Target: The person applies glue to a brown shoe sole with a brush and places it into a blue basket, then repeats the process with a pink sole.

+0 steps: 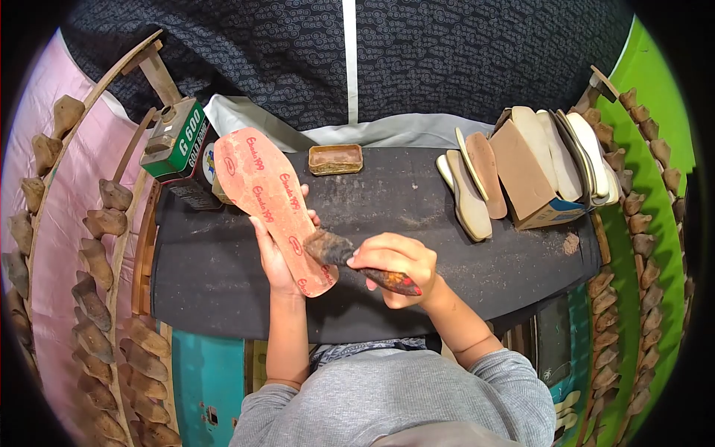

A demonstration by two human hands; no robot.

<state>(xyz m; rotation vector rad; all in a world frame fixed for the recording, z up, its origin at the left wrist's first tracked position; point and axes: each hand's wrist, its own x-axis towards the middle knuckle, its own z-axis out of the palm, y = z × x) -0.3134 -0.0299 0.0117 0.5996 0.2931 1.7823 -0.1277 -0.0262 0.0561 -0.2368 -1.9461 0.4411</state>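
In my left hand I hold up a pinkish insole printed with red lettering, thumb on its near edge and fingertips showing at the far edge. My right hand is closed round the handle of a dark, stained brush. The brush's bristles touch the insole's narrower lower end. Beyond the insole, a small tan rectangular tray rests at the back of the table. A green and black can labelled G 600 stands at the back left, partly hidden by the insole.
Several loose soles lean by a cardboard box holding more soles at the right. Dusty black cloth covers the table. Racks of shoe lasts rise on the left, with more lasts on the right.
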